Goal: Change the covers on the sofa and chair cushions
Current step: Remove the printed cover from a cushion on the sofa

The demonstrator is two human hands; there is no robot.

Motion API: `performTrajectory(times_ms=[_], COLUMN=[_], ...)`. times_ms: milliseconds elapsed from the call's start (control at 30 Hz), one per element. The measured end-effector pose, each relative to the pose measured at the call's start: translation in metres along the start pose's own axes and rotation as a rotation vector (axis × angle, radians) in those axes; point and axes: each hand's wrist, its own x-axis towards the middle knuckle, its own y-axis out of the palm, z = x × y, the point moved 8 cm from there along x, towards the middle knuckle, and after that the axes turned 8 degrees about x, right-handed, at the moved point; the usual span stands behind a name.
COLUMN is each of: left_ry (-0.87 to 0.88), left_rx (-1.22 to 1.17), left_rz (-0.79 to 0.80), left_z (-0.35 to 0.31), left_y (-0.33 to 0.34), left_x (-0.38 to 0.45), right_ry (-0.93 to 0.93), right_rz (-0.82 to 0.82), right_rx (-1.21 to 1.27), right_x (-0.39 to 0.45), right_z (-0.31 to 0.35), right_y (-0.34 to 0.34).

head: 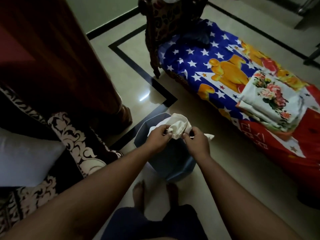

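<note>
Head view: left hand [158, 138] and right hand [197, 142] each take a closed grip on a bunched cream cushion cover [178, 126], held between them directly above a blue bucket [174, 163] on the floor [216, 153]. Far left of the grip, a bare white cushion [26, 158] rests on the patterned sofa [72, 135]. Up and right of the grip, folded floral covers [271, 99] lie on a star-printed sheet [199, 56].

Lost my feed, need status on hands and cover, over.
Left hand and right hand both grip the bunched white cover. Held over the blue bin. Fresh floral covers wait folded on the sofa. Nothing blocking.
</note>
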Motion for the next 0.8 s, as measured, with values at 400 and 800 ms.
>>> performTrajectory(times_ms=[400,800], left_ry=[-0.229,-0.37], left_rx=[0.031,-0.298], left_rz=[-0.047,-0.187], left_z=[0.05,0.081], left_y=[0.07,0.035], left_x=[0.015,-0.054], right_ry=[0.198,0.158], right_rz=[0.309,0.408], right_rx=[0.134,0.192], right_x=[0.047,0.015], right_z=[-0.095,-0.076], right_y=[0.043,0.077])
